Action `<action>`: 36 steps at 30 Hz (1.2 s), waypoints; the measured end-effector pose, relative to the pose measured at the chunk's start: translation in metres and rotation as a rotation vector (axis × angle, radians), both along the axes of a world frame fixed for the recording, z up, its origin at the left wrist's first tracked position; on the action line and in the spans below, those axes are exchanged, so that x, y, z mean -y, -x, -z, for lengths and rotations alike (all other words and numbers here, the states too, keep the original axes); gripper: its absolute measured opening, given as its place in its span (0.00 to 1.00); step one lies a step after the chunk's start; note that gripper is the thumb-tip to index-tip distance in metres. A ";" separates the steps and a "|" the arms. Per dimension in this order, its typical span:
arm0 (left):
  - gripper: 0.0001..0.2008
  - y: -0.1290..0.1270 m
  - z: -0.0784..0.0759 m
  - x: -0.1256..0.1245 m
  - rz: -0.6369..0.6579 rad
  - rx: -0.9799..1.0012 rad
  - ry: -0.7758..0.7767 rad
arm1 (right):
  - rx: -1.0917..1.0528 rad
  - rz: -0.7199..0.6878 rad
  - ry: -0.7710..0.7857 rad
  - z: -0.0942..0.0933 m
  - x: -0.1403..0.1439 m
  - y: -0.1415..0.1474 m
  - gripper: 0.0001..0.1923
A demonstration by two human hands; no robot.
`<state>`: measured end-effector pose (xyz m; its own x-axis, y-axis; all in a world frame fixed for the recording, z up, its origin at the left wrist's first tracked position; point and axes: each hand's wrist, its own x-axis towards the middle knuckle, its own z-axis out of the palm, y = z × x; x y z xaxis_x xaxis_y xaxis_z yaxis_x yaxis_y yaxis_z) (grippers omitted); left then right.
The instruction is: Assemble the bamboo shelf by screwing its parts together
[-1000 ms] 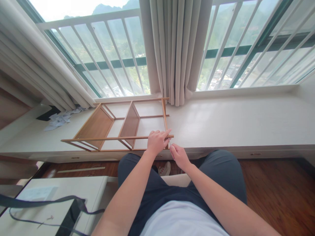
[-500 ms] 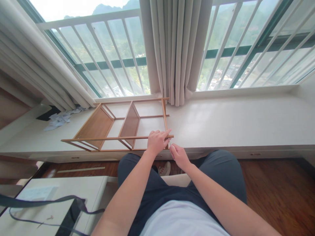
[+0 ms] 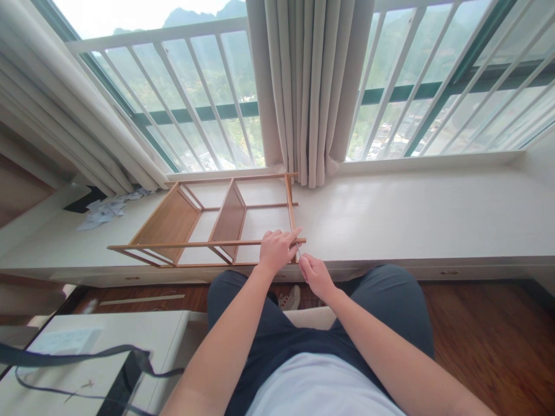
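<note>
A brown wooden shelf rack (image 3: 229, 219) lies on its side on the white window ledge, with two board panels between its thin rails. My left hand (image 3: 276, 252) is closed around the near rail by the rack's right end, index finger stretched along it. Just to the right and lower, my right hand (image 3: 317, 275) pinches a thin metal tool (image 3: 298, 250), which looks like a hex key. The tool's upper end meets the rack's corner beneath my left fingers. Exactly where its tip sits is hidden.
Crumpled paper scraps (image 3: 104, 211) lie at the ledge's left. A grey curtain (image 3: 303, 98) hangs behind the rack, before barred windows. At lower left, a white table (image 3: 169, 329) carries a dark strap (image 3: 78, 353). My knees are close under the ledge's front edge.
</note>
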<state>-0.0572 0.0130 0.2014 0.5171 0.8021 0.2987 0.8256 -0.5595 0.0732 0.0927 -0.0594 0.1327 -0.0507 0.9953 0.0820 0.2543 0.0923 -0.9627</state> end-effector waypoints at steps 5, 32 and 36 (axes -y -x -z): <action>0.25 0.000 0.001 0.000 0.003 0.007 -0.004 | -0.005 -0.001 0.010 -0.002 0.000 0.000 0.23; 0.25 0.000 -0.001 0.000 -0.003 -0.010 0.002 | -0.164 -0.002 0.070 -0.005 0.002 0.005 0.22; 0.25 0.000 -0.002 0.000 -0.002 -0.008 0.006 | -0.207 0.004 0.105 -0.005 0.001 0.005 0.22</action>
<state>-0.0567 0.0128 0.2036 0.5176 0.8050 0.2898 0.8274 -0.5573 0.0701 0.0874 -0.0608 0.1375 -0.0396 0.9991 -0.0137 0.0507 -0.0117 -0.9986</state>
